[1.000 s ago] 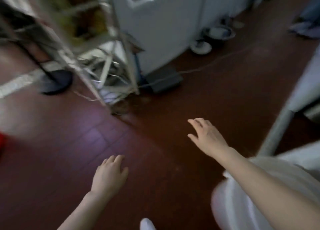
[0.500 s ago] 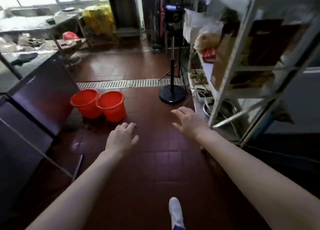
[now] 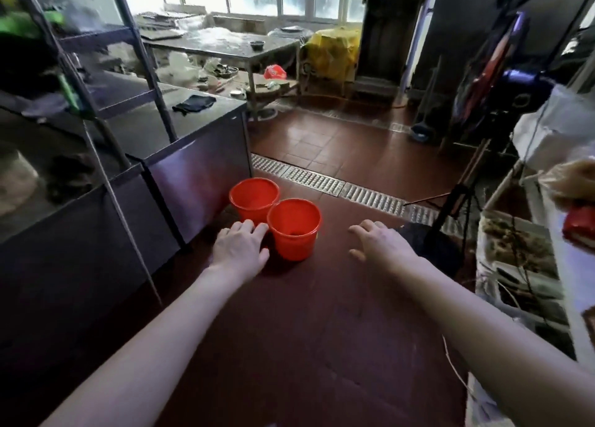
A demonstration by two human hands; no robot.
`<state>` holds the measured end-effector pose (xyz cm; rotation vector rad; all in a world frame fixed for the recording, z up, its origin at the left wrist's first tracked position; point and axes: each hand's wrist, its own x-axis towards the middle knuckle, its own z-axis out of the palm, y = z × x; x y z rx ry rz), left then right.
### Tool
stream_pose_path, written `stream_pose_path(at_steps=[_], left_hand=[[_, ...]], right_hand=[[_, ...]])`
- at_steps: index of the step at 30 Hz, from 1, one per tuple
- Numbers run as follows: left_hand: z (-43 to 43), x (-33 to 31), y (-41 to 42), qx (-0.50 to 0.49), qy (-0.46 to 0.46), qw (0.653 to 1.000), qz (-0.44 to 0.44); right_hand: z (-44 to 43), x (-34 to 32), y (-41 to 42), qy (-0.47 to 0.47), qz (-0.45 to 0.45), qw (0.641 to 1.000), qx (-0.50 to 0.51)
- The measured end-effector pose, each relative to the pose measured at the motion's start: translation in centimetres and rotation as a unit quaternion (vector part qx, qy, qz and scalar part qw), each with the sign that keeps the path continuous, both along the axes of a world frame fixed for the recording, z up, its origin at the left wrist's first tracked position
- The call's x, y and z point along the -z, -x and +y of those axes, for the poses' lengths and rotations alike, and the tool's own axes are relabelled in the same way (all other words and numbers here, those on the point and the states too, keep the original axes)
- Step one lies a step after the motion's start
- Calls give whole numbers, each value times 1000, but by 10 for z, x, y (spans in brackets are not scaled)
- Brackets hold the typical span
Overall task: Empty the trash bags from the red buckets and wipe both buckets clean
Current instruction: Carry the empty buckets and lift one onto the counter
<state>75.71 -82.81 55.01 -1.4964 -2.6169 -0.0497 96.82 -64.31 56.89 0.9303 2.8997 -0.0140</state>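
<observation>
Both bare arms stretched forward, palms down, over the dark red tiled floor (image 3: 306, 330).

Left hand (image 3: 240, 249): fingers loosely spread and a little bent, gripping nothing. Fingertips right up against the buckets in this view; real contact impossible to judge.

Right hand (image 3: 381, 244): fingers splayed wide, thumb out to the side, gripping nothing, poised above the floor.

Between the two hands, much closer to the left one: near bucket (image 3: 293, 233), red, upright on the floor, mouth open, with a small dark patch at the bottom.

Just past the left hand's fingertips: far bucket (image 3: 254, 198), red, upright, open. Rim meeting or almost meeting the near bucket's rim, the pair side by side.

Left of the left hand: a steel cabinet standing close beside the far bucket. On its tabletop (image 3: 145, 120), well beyond the hand, a dark crumpled cloth (image 3: 194, 103).

Beyond the buckets, farther from both hands: a metal grate (image 3: 322, 181) running slantwise across the floor.

Right of the right hand and just beside it: a dark round fan base (image 3: 441, 246) on the floor, with a pole rising from it.

Farther right again: a rack (image 3: 521, 265), its shelves crowded with trays and wrapped goods too blurred to name.

Far ahead of both hands, under bright windows: a cluttered steel table (image 3: 225, 44), and to its right a yellow bag (image 3: 335, 51).
</observation>
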Motion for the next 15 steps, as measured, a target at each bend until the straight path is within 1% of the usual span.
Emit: stream_pose_path(at_steps=[4,6,9,11,15], left_hand=[[52,24,81,-31,6,999,-17],[83,36,126,-51,-6,998,-41],[125,57,188,-72,-15,994,-85],[150,71,222,-80,-4,991,-111],[201,94,275,-80,28,986,-144]], right_hand=[[67,21,91,-2,5,1000,-29],[99,34,136,-3,1,999,-32],[143,53,196,18,-18,1000,-16],[171,61,231,38,-32,999,-3],[228,80,283,63,-30,997,21]])
